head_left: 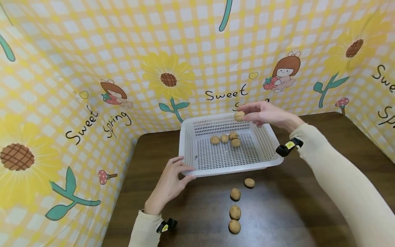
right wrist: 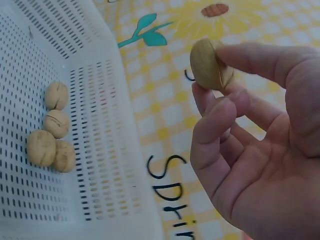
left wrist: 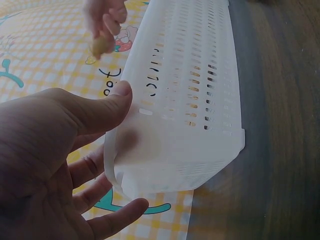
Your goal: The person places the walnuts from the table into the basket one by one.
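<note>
Walnut point(head_left: 239, 116) pinched in raised right hand point(head_left: 267, 114), left hand point(head_left: 172, 179) gripping basket point(head_left: 234, 168), near-left corner

Possibly a home: sunflower-print cloth point(head_left: 200, 65) behind a brown table point(head_left: 287, 206).

Four walnuts point(head_left: 233, 136) sit in one basket point(head_left: 231, 169), four more dot one table point(head_left: 277, 206), and there's another in the right hand point(head_left: 268, 113), making nine! Add the left hand point(head_left: 168, 180): two hands.
</note>
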